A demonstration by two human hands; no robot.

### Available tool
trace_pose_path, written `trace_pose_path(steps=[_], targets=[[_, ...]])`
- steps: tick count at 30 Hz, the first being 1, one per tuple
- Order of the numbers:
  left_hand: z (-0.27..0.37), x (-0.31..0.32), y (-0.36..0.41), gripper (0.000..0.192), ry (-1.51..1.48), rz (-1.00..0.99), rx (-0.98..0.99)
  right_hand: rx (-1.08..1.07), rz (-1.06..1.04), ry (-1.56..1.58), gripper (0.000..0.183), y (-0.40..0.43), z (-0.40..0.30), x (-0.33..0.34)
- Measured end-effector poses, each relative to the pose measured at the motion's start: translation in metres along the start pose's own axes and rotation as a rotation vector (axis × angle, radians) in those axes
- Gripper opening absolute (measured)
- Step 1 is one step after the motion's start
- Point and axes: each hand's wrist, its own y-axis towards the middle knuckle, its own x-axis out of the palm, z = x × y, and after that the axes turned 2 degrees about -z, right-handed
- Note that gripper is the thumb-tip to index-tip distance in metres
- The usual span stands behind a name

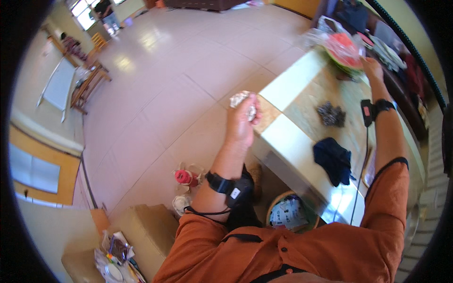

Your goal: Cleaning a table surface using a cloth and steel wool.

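My left hand (246,115) is closed around a crumpled, silvery-white wad (240,99) beside the near left edge of the tiled table (304,95). At the table's far end, my right hand (372,67) reaches to the right side of a cut watermelon (341,53) partly covered with clear plastic; whether its fingers grip the plastic or the fruit is hard to tell. Between my arms, a dark clump (331,114), perhaps a scouring pad or bag, lies on the tabletop. Nearer to me is a dark blue cloth (333,161).
Under the table's edge stands a round waste bin (270,208). A red-lidded bottle (185,177) is on the floor at left, near a tan sofa (145,230). Clothes lie on a dark sofa (400,92) beyond the table. Two people (106,16) are far off, near a wooden bench (88,85).
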Motion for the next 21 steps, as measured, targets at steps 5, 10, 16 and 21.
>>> trace_pose_path(steps=[5, 10, 16, 21], targets=[[0.011, -0.008, 0.002, 0.013, 0.035, 0.033, 0.043, -0.488, 0.498, 0.203, 0.045, -0.035, -0.049, 0.029], [0.01, -0.006, 0.0, 0.011, 0.069, 0.039, 0.059, -0.751, -0.051, -0.199, 0.045, -0.102, -0.094, 0.03], [0.004, -0.005, 0.005, 0.01, 0.047, -0.034, 0.039, -0.658, -0.072, -0.247, 0.043, -0.08, -0.033, 0.058], [0.01, -0.008, 0.004, 0.015, 0.02, 0.007, 0.052, -0.532, -0.169, -0.262, 0.026, -0.098, -0.054, 0.056]])
